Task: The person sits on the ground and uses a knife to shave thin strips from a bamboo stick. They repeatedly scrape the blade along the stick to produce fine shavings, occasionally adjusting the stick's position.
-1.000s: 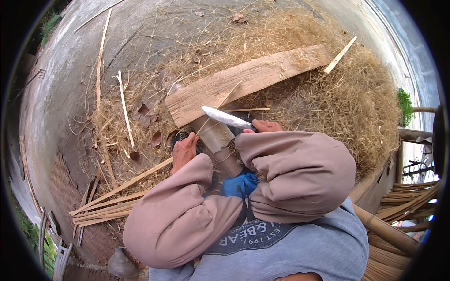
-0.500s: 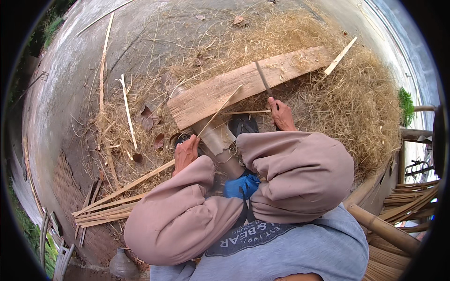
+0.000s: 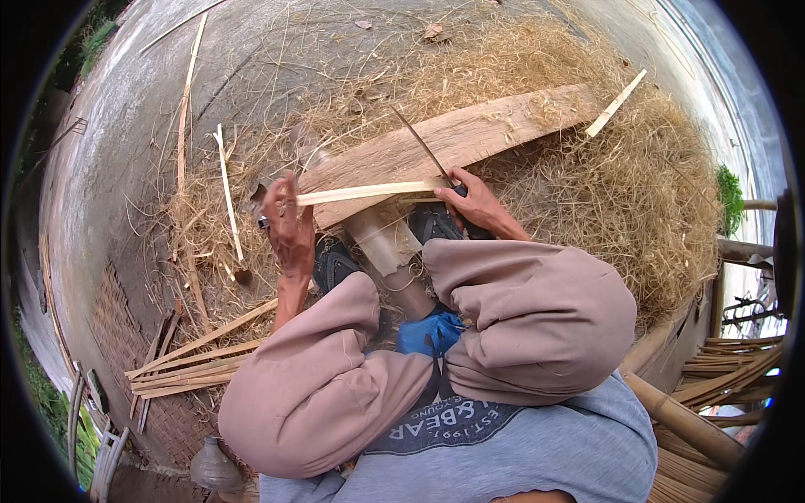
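A narrow pale strip of split bamboo or wood [image 3: 365,193] lies level across the near edge of a thick wooden plank [image 3: 444,141]. My right hand [image 3: 474,204] is closed round the dark handle of a knife [image 3: 421,144], whose thin blade slants up and left over the plank. The strip's right end meets the thumb and fingers of that same hand. Beside the strip's left end is my left hand [image 3: 289,226], raised and blurred by motion, so whether its fingers grip the strip cannot be made out. A dark band shows at its outer side.
The plank rests across a round post [image 3: 369,235] between my feet. Curly shavings [image 3: 637,184] are heaped at right. Several long strips [image 3: 193,377] lie by my left knee, and loose strips [image 3: 226,193] on the ground further left. A bamboo pole [image 3: 683,419] stands right.
My left hand has moved up and left. The strip has turned from slanting to nearly level. My right hand has drawn left, its knife now tilting further left and the strip's end at its fingers.
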Demonstrator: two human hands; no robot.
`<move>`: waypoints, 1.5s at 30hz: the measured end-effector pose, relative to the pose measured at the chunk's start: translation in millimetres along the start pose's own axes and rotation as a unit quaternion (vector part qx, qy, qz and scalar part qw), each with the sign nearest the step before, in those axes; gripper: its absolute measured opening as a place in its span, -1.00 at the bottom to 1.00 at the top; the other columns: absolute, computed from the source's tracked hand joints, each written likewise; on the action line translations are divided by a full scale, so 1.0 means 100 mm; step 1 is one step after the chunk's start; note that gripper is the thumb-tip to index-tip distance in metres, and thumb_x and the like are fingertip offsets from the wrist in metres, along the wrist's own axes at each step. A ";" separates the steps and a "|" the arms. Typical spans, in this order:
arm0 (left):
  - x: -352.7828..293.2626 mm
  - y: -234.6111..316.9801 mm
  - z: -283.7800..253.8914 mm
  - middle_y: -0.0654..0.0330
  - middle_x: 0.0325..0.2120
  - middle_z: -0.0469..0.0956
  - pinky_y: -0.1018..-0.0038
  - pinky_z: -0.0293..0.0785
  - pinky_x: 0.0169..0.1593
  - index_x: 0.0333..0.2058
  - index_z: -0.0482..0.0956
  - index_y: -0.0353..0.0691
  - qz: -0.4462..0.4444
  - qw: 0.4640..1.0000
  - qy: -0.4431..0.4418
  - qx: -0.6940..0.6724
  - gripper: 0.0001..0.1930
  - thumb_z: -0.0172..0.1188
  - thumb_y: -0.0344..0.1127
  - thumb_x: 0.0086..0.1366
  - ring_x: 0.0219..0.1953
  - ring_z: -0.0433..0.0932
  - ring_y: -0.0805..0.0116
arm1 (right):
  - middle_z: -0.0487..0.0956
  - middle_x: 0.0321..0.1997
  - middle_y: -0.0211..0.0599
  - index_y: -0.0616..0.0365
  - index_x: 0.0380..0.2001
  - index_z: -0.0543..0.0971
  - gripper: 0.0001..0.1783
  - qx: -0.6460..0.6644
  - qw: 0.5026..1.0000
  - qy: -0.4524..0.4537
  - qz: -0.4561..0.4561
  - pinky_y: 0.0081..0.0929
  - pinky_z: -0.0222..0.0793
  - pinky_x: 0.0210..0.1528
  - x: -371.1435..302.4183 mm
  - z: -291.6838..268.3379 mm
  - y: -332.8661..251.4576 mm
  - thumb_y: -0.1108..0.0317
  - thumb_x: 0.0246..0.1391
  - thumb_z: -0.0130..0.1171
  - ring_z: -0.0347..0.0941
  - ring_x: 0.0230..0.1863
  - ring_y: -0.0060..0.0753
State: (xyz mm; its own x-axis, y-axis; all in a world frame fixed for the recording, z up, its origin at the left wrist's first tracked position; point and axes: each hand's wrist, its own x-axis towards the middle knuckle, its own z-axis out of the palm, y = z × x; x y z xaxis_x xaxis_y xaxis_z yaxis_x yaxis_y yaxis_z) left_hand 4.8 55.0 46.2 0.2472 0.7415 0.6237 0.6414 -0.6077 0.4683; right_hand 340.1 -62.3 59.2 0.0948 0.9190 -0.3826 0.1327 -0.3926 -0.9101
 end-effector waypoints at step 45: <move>-0.51 0.30 0.39 0.24 -0.71 0.30 0.34 0.27 -0.49 -0.44 0.51 -0.24 -0.317 0.814 -0.418 -0.249 -0.50 -0.01 0.06 0.55 -0.62 0.34 0.41 | 0.60 -0.44 -0.02 0.13 -0.36 0.49 -0.40 -0.415 0.899 0.123 -0.064 0.05 0.44 -0.27 -0.34 0.36 0.51 -0.27 0.30 0.09 0.59 -0.30 0.19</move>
State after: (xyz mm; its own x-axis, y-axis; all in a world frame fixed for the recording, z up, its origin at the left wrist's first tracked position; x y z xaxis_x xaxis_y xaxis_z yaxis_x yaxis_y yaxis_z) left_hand 39.3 9.7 3.9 0.5221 0.7593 -0.3884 0.5093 0.0876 0.8561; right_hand 308.5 -112.0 19.9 0.2285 0.9629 -0.1435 0.8395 -0.2695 -0.4719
